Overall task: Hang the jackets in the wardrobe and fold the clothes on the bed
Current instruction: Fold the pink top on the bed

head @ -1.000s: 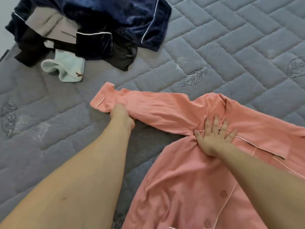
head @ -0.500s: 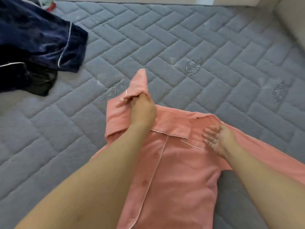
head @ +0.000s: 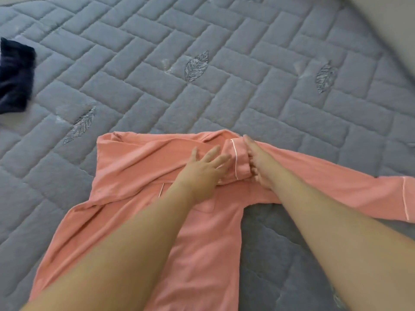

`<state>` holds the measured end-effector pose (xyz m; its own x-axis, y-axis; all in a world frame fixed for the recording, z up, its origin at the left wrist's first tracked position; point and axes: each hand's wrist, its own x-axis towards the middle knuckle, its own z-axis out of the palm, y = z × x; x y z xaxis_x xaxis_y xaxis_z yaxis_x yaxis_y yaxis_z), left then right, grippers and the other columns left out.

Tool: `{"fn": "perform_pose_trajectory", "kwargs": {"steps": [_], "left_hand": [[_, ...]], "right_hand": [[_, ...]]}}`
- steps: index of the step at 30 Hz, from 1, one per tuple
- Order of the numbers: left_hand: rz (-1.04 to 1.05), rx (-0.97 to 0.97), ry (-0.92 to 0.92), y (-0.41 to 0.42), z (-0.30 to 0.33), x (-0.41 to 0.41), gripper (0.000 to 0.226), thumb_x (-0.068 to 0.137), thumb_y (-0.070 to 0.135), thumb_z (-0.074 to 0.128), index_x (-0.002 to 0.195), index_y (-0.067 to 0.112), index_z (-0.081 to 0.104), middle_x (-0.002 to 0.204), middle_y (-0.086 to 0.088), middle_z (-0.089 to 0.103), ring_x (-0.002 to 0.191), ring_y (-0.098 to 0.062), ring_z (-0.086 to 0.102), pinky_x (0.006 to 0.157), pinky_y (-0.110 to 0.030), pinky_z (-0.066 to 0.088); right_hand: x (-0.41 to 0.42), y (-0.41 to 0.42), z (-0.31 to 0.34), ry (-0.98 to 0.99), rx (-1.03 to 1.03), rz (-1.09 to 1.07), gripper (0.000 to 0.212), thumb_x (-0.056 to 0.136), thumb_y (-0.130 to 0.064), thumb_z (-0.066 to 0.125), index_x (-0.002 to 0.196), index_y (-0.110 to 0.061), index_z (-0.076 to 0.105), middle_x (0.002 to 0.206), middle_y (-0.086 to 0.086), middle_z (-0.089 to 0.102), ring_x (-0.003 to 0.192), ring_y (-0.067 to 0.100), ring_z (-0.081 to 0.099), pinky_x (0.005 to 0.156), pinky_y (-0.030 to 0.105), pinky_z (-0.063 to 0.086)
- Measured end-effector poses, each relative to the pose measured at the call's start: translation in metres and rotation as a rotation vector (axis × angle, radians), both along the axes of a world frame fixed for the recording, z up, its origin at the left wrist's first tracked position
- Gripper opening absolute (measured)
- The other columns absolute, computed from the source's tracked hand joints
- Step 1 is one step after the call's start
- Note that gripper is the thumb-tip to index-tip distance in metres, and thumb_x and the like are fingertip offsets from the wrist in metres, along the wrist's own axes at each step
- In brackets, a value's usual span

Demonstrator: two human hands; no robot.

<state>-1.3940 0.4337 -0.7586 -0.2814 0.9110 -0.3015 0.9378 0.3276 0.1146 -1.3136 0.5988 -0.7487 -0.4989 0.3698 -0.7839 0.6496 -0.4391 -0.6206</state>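
A salmon-pink pyjama shirt (head: 139,167) with white piping lies face up on the grey quilted bed (head: 224,75). Its left sleeve is folded across the chest, with the cuff ending near the right shoulder. My left hand (head: 203,169) lies flat on that folded sleeve, fingers spread and straight. My right hand (head: 256,162) stands on edge beside the cuff, fingers straight, touching the cloth at the right shoulder. The shirt's right sleeve (head: 359,191) stretches out flat toward the right edge of the view.
A dark navy garment (head: 13,75) lies at the far left of the bed. A pale surface (head: 386,25), perhaps a wall or headboard, borders the bed at the upper right. Grey quilt spreads behind the shirt.
My left hand has laid the left sleeve across the chest, let go of it and now presses it flat. My right hand moved in to the cuff. The view shifted right.
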Motion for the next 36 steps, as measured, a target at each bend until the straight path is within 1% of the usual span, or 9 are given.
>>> {"fn": "perform_pose_trajectory", "kwargs": {"steps": [3,8,12,15,18,23,28,33,36], "left_hand": [[0.248,-0.015,-0.232,0.013,-0.001,-0.007,0.039,0.086,0.02,0.055,0.124,0.027,0.052,0.152,0.009,0.031,0.14,-0.024,0.03,0.108,-0.053,0.029],[0.742,-0.149,-0.248,0.018,-0.012,-0.026,0.066,0.092,0.043,0.046,0.149,0.047,0.013,0.161,0.015,-0.012,0.148,-0.023,-0.014,0.104,-0.077,0.009],[0.733,-0.373,-0.162,0.035,-0.016,-0.019,0.07,0.092,0.048,0.03,0.152,0.041,-0.006,0.158,0.01,-0.029,0.145,-0.028,-0.028,0.096,-0.082,0.003],[0.671,-0.131,-0.075,0.07,-0.006,0.019,0.068,0.088,0.035,0.04,0.149,0.024,0.015,0.159,0.0,-0.004,0.146,-0.03,-0.005,0.104,-0.075,0.007],[0.301,-0.022,0.07,0.112,0.002,0.066,0.058,0.085,0.027,0.044,0.142,0.02,0.032,0.152,-0.009,0.022,0.134,-0.031,0.024,0.108,-0.055,0.024],[0.005,-0.091,-0.29,0.199,0.006,0.155,0.04,0.089,0.021,0.051,0.128,0.012,0.05,0.126,-0.011,0.047,0.114,-0.033,0.047,0.092,-0.038,0.037],[0.037,-0.257,-0.146,0.242,-0.016,0.224,0.06,0.085,0.037,0.063,0.136,0.02,0.036,0.132,-0.009,0.037,0.117,-0.035,0.04,0.079,-0.044,0.05],[0.006,-0.1,-0.001,0.241,-0.029,0.234,0.032,0.098,0.024,0.043,0.129,0.018,0.043,0.125,-0.01,0.045,0.106,-0.034,0.049,0.059,-0.037,0.036],[0.157,0.05,-0.144,0.23,-0.022,0.221,0.024,0.1,0.025,0.036,0.121,0.019,0.048,0.114,-0.007,0.056,0.102,-0.033,0.055,0.063,-0.036,0.038]], "right_hand": [[0.004,0.008,-0.003,-0.079,0.249,0.18,0.016,0.082,-0.025,0.074,0.085,-0.01,0.069,0.088,0.015,0.072,0.074,0.024,0.068,0.064,0.033,0.053],[0.021,0.018,-0.026,-0.238,0.483,0.336,0.016,0.08,-0.002,0.055,0.068,-0.007,0.064,0.086,0.023,0.07,0.086,0.039,0.068,0.079,0.047,0.057],[0.053,0.035,-0.045,-0.273,0.594,0.203,0.013,0.083,-0.014,0.053,0.072,-0.017,0.059,0.095,0.014,0.07,0.086,0.033,0.062,0.071,0.034,0.047],[0.101,0.063,-0.045,-0.384,0.618,-0.066,0.017,0.086,-0.02,0.052,0.096,-0.015,0.064,0.107,0.01,0.067,0.092,0.029,0.058,0.077,0.031,0.044],[0.159,0.109,-0.035,-0.57,0.689,-0.162,0.032,0.087,-0.025,0.051,0.115,-0.013,0.063,0.124,0.015,0.059,0.112,0.035,0.055,0.094,0.038,0.044],[0.244,0.198,-0.019,-0.807,0.707,-0.313,0.058,0.09,-0.037,0.052,0.14,-0.011,0.041,0.145,0.018,0.035,0.132,0.039,0.035,0.11,0.047,0.031],[0.286,0.261,-0.028,-0.724,0.629,-0.174,0.073,0.089,-0.059,0.053,0.139,-0.006,0.046,0.143,0.022,0.044,0.13,0.037,0.044,0.106,0.042,0.038],[0.286,0.272,-0.041,-0.422,0.45,-0.143,0.033,0.087,-0.023,0.066,0.11,0.0,0.066,0.111,0.018,0.067,0.098,0.032,0.066,0.082,0.038,0.054],[0.276,0.264,-0.024,-0.271,0.286,-0.266,0.024,0.087,-0.017,0.063,0.108,-0.007,0.064,0.102,0.014,0.068,0.08,0.026,0.064,0.067,0.03,0.05]]}}
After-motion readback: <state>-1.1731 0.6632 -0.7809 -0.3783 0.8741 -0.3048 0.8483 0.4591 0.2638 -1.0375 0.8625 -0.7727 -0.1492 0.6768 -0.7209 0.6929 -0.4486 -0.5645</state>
